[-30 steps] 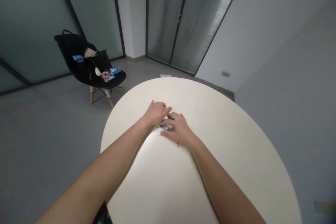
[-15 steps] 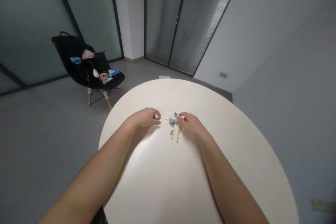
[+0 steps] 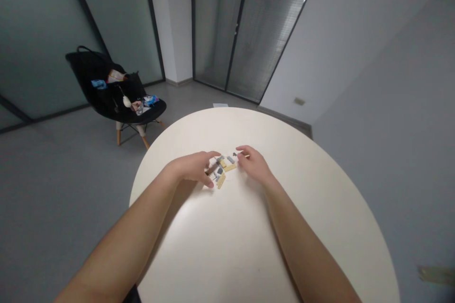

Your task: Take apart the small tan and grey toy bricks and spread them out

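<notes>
Small tan and grey pieces, possibly toy building pieces, lie loosely grouped on the white round table (image 3: 220, 241). My left hand (image 3: 197, 169) curves around the left side of the group, thumb and fingers spread wide. Between them sit a yellowish piece (image 3: 222, 163) and a dark grey piece (image 3: 220, 171). A tan strip (image 3: 221, 181) lies just beyond the left thumb, and another tan strip (image 3: 230, 167) is between the hands. My right hand (image 3: 253, 163) is at the right side, thumb and forefinger apart, beside a small dark piece (image 3: 234, 154). A grey piece (image 3: 231, 159) lies near its fingertips.
A black chair (image 3: 88, 71) stands beyond the table to the left, holding a dark bag and several small packets. Glass panels (image 3: 216, 23) and a pale wall (image 3: 341, 57) are behind the table. A white flat item (image 3: 220, 105) shows past the far edge.
The pieces have shifted left and are regrouped between my hands. My left hand has opened wider around them. My right hand has moved slightly left, and the view has turned a little.
</notes>
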### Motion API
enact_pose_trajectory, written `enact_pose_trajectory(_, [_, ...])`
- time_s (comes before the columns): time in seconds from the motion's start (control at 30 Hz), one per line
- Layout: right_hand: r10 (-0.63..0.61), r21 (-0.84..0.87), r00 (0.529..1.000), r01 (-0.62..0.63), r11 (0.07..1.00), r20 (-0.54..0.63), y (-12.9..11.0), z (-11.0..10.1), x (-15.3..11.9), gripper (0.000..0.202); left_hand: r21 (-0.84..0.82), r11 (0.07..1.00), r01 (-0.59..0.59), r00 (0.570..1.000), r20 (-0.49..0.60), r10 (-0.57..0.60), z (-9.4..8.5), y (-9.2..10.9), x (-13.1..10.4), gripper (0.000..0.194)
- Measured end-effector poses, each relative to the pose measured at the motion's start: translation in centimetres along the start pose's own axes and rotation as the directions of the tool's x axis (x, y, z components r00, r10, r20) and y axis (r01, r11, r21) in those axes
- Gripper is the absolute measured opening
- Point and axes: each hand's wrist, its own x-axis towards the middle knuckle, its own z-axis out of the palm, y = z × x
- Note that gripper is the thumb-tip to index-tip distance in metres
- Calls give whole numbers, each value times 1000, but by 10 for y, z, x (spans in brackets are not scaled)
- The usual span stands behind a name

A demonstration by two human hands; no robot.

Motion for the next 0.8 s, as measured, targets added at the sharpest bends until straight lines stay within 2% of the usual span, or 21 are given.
enact_pose_trajectory(0.07, [-125,-114,988,114,987,-90,10,-2,4,33,132,991,-7,991,-129,24,9,6,2,125])
enact_pose_trajectory(0.13, [-172,-121,979,159,980,-110,23,-3,8,34,196,979,-47,984,-161,79,24,15,8,131])
enact_pose_trajectory(0.2, [-163,-91,972,150,985,-170,34,-5,11,34,224,964,-142,976,-130,174,39,24,17,122])
enact_pose_trajectory(0.33, [-91,-36,948,84,996,-304,49,-8,14,34,297,938,-179,943,-221,249,57,37,39,89])
enact_pose_trajectory(0.4, [-78,-23,947,75,997,-311,51,-8,13,34,311,938,-156,945,-229,233,59,38,47,72])
enact_pose_trajectory(0.47, [-93,-27,952,89,996,-293,50,-7,11,33,314,937,-155,947,-224,232,58,36,52,63])
enact_pose_trajectory(0.57, [-122,-59,955,110,992,-269,49,-4,9,33,316,939,-138,944,-244,221,55,30,53,59])
enact_pose_trajectory(0.8, [-136,-53,955,127,991,-262,56,-1,5,34,281,959,32,939,-338,68,40,4,46,53])
